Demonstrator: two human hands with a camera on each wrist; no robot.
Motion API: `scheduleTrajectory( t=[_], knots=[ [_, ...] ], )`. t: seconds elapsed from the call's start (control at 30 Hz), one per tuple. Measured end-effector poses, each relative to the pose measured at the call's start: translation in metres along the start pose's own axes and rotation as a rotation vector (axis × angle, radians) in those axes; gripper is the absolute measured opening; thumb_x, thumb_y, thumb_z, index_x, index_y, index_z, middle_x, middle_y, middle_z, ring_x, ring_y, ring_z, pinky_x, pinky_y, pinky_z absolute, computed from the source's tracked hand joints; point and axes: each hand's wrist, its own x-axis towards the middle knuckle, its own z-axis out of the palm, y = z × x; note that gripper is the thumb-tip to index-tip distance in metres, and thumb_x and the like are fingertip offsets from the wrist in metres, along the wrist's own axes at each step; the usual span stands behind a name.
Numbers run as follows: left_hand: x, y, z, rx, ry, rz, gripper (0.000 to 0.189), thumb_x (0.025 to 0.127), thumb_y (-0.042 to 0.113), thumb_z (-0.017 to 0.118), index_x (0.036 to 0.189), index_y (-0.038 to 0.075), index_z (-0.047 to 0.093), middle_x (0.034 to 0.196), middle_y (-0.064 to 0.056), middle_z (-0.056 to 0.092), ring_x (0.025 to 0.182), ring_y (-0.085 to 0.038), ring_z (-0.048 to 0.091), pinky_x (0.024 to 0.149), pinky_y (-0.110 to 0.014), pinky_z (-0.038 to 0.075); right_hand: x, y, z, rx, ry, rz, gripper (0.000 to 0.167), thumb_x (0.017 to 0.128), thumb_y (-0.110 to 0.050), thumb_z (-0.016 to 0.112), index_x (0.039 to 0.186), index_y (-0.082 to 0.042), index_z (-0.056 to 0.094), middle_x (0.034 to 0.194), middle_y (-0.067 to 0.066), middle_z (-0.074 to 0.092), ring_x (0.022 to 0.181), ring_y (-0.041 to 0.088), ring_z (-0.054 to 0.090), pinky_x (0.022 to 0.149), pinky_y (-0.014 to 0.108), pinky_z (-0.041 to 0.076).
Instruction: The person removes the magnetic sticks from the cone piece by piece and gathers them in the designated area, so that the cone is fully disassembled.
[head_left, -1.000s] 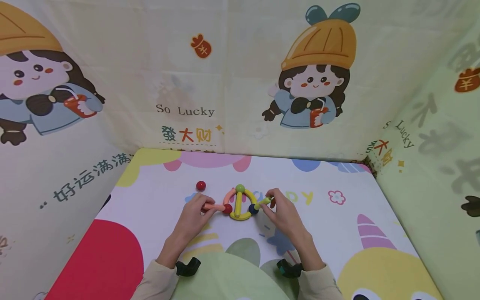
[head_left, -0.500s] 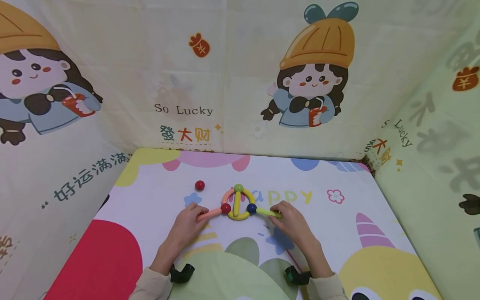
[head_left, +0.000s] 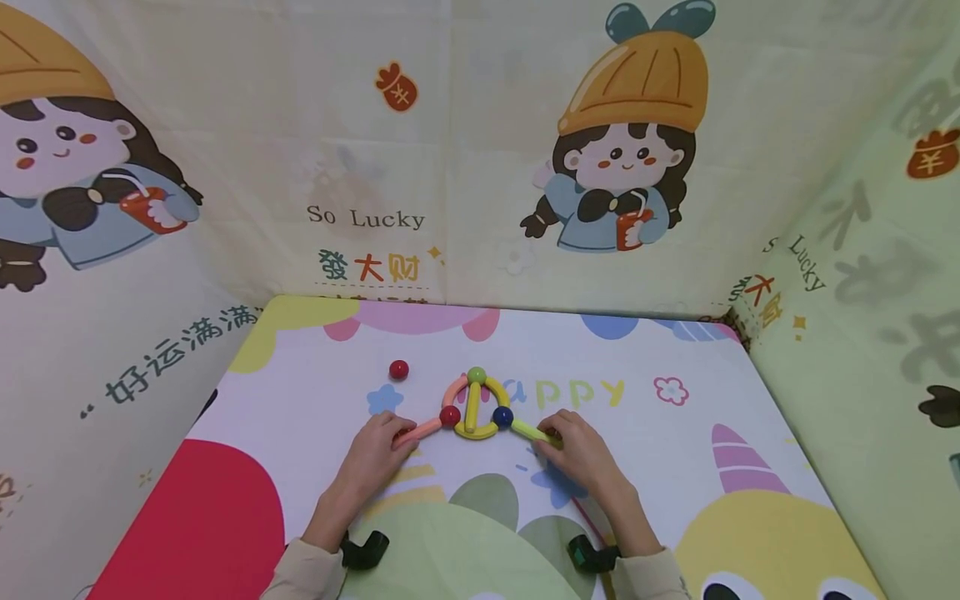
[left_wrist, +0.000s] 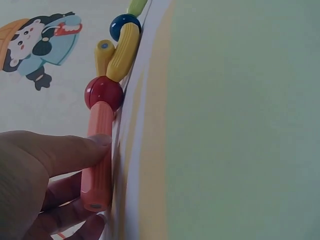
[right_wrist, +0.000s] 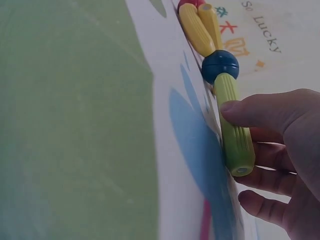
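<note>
Over the last second, both side sticks have been swung downward, as seen from the head view. The pink stick (head_left: 427,427), which pointed near 9 o'clock, is now slanted towards 8; the green stick (head_left: 528,430) has been turned from about 2 o'clock to about 4. Hardly any shift is seen in the ring between them, which lies near the middle of the tabletop (head_left: 570,346).

The ring is made up of a pink curve (head_left: 454,391) and two yellow curves (head_left: 498,392), with a green ball (head_left: 477,376) at 12 o'clock, a red ball (head_left: 450,416) between 8 and 9, and a blue ball (head_left: 502,417) between 3 and 4. From the green ball a yellow stick (head_left: 472,408) is pointed towards 6 (whether its lower end is touching the curve there cannot quite be told).

The hands are well apart. The pink stick is pinched near its outer end by the left hand (head_left: 373,447), the green one by the right hand (head_left: 585,452). By the change, the side sticks seem to have been brought into a near-mirrored slant, each apparently joined to its ball. A loose red ball (head_left: 399,370) is left untouched towards 10 o'clock.
</note>
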Motion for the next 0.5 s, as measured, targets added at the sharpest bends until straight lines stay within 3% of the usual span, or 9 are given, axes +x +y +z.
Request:
scheduleTrajectory(
  t=[0.3,0.5],
  knots=[
    [0.003,0.004,-0.001,-0.01,0.012,0.024,0.032,0.083,0.019,0.082,0.112,0.008,0.074,0.098,-0.001,0.064,0.079,-0.01,0.049,0.069,-0.025,0.049,0.003,-0.002,-0.002,0.023,-0.009,-0.012,0.023,0.084,-0.023,0.081,0.103,-0.014,0.072,0.094,-0.007,0.063,0.087,0.007,0.057,0.08,0.032,0.054],
    [0.011,0.014,-0.001,-0.026,0.015,0.056,0.035,0.086,0.026,0.079,0.116,0.008,0.072,0.107,-0.004,0.066,0.09,-0.015,0.059,0.083,-0.036,0.056,0.009,-0.006,-0.003,0.028,0.008,-0.057,0.026,0.085,-0.025,0.08,0.106,-0.012,0.072,0.097,-0.005,0.064,0.087,0.009,0.06,0.079,0.032,0.054]
  ],
)
